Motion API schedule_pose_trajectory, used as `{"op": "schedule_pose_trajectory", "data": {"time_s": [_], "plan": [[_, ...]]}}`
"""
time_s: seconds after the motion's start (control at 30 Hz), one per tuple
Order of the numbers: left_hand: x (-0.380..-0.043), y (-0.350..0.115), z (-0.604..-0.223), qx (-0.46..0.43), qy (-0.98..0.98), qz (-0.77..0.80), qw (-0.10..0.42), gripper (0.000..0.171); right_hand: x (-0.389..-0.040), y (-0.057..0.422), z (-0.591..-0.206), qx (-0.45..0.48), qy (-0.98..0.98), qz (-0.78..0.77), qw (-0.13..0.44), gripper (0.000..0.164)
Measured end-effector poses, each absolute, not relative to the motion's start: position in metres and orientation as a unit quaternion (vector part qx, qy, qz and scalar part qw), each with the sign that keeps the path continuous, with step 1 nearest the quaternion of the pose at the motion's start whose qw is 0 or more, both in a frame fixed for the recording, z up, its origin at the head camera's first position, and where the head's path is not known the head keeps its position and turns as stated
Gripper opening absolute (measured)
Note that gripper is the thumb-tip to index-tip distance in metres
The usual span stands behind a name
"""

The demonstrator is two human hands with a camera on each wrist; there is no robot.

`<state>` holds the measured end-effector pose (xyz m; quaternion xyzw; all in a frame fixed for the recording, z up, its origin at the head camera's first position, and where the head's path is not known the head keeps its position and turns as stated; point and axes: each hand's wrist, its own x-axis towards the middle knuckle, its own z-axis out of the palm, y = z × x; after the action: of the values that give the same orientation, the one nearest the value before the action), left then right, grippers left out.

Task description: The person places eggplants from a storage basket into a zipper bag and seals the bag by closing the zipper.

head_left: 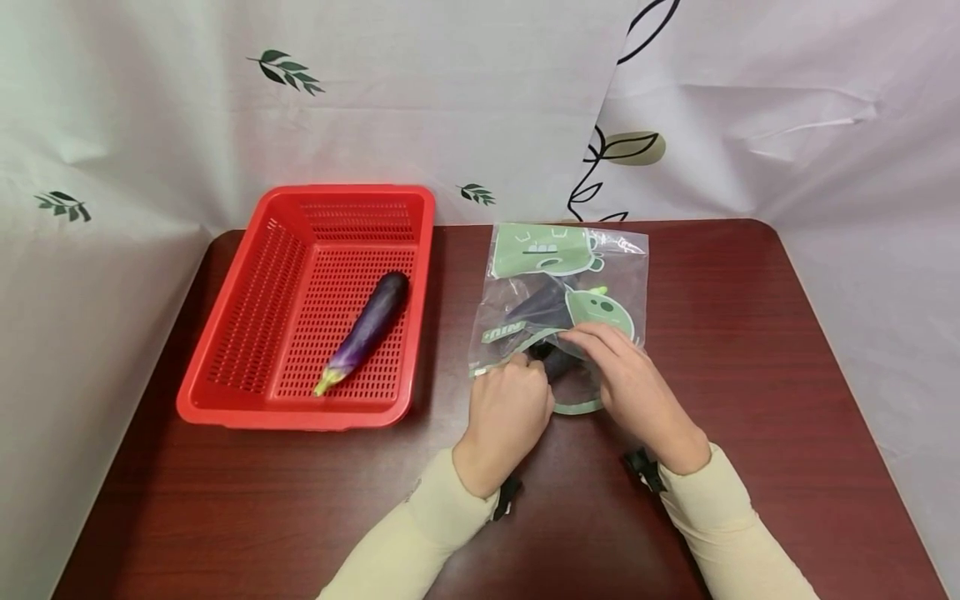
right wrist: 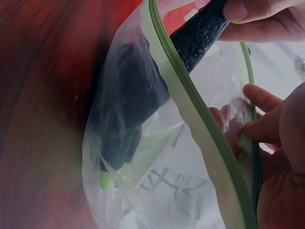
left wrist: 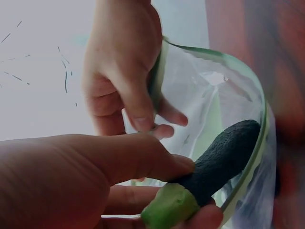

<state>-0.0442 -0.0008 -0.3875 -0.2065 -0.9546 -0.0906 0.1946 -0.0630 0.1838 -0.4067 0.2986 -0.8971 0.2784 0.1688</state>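
Observation:
My left hand (head_left: 510, 417) grips a dark eggplant (left wrist: 221, 155) near its green stem end. The eggplant's far end points into the mouth of a clear zip bag (head_left: 630, 258) with green cartoon prints. In the right wrist view, this eggplant passes behind the bag's green zip rim (right wrist: 190, 90). My right hand (head_left: 637, 387) holds the rim on the right side, its fingers at the edge, and the mouth stands open. Another dark eggplant (head_left: 540, 304) lies inside the bag, seen through the plastic.
A red perforated basket (head_left: 292, 417) stands to the left on the dark wooden table (head_left: 750, 333). One purple eggplant (head_left: 367, 329) lies in it, its stem towards the front. White patterned cloth (head_left: 420, 108) hangs behind the table and along its sides.

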Motion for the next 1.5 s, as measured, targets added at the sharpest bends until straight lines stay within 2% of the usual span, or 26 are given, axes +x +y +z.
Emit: {"op": "schedule_pose_trajectory", "data": {"time_s": [0.27, 0.6, 0.9, 1.2, 1.5], "plan": [[-0.047, 0.003, -0.394, -0.208, -0.952, -0.08, 0.211, 0.02, -0.063, 0.184, -0.407, 0.3, -0.896, 0.279, 0.17, 0.05], [-0.049, 0.005, -0.396, -0.208, -0.953, -0.09, 0.2, 0.007, -0.063, 0.184, -0.408, 0.299, -0.897, 0.279, 0.166, 0.053], [-0.05, 0.007, -0.4, -0.22, -0.942, -0.093, 0.234, 0.002, -0.063, 0.185, -0.407, 0.297, -0.899, 0.281, 0.156, 0.052], [-0.05, 0.009, -0.4, -0.237, -0.939, -0.081, 0.234, 0.023, -0.063, 0.184, -0.409, 0.301, -0.895, 0.28, 0.173, 0.053], [-0.05, 0.01, -0.4, -0.245, -0.941, -0.059, 0.228, 0.025, -0.064, 0.184, -0.409, 0.305, -0.894, 0.278, 0.173, 0.058]]}}
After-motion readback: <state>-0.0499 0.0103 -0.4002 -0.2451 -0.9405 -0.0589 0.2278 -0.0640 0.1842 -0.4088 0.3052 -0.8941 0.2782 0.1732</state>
